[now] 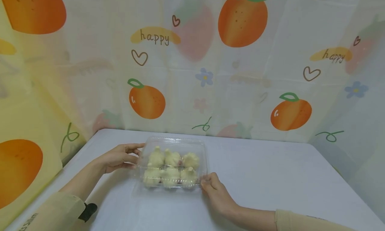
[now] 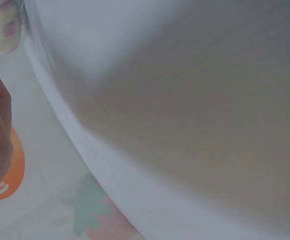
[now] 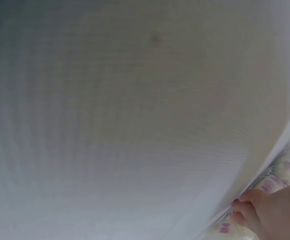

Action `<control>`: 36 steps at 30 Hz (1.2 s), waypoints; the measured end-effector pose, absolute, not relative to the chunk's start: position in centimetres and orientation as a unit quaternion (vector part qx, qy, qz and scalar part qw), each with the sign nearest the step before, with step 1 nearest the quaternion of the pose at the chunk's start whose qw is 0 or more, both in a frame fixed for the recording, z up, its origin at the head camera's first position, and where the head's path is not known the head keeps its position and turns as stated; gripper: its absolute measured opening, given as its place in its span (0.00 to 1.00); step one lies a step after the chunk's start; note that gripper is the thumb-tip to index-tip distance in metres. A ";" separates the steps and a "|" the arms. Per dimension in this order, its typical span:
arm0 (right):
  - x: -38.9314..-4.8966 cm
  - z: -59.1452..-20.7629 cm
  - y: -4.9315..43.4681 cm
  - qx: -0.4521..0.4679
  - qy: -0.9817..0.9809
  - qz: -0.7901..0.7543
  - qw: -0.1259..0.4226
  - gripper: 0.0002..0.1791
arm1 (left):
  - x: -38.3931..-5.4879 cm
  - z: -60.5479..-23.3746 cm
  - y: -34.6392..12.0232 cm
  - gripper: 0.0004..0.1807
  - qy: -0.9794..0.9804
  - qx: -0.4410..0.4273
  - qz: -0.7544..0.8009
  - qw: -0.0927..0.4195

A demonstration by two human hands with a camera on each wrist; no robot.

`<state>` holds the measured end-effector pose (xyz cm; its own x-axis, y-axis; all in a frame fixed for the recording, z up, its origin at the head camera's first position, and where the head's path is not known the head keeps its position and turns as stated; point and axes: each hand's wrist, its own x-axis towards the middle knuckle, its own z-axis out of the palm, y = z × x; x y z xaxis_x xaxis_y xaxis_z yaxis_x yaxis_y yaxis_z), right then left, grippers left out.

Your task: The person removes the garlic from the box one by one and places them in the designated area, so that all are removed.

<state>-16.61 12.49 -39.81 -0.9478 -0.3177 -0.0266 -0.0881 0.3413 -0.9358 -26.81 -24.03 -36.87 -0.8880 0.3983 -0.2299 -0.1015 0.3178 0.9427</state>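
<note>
A clear plastic clamshell box (image 1: 177, 141) is at the middle of the white table, its lid down. Inside, in two rows, sit several pale, garlic-like bulbs (image 1: 170, 176) with pointed tops. My right hand (image 1: 219, 195) pinches the box's near right corner between thumb and fingers. At the left side, my left hand (image 1: 118, 158) has its fingers stretched toward the box, the fingertips right at its edge. In the left wrist view, one bulb (image 2: 4, 30) with purplish patches shows beyond the hand. Purple patches also show beside the right hand (image 3: 279, 212) in the right wrist view.
The white table (image 1: 264, 177) reaches back to a hanging cloth (image 1: 186, 90) printed with oranges, hearts and "happy". A yellowish cloth side (image 1: 33, 117) stands at the left, and a pale one (image 1: 355, 151) at the right. A dark strap (image 1: 88, 212) shows at the left sleeve.
</note>
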 end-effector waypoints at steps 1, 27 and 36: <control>-16.6 -39.8 12.5 -0.124 0.814 -0.558 0.100 0.12 | -26.8 -36.8 -24.0 0.43 0.781 0.095 0.577 0.217; -16.9 -40.0 12.7 -0.122 0.820 -0.551 0.098 0.18 | -26.6 -37.1 -24.1 0.40 0.780 0.088 0.582 0.213; -16.9 -39.8 12.5 -0.114 0.825 -0.545 0.093 0.17 | -26.4 -36.9 -24.1 0.43 0.772 0.093 0.590 0.216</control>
<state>-16.88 12.50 -39.81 -0.9564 -0.2905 -0.0292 -0.0873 0.3801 -0.9208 -26.45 -24.06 -36.88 -0.8896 0.3988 -0.2225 -0.1102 0.2854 0.9521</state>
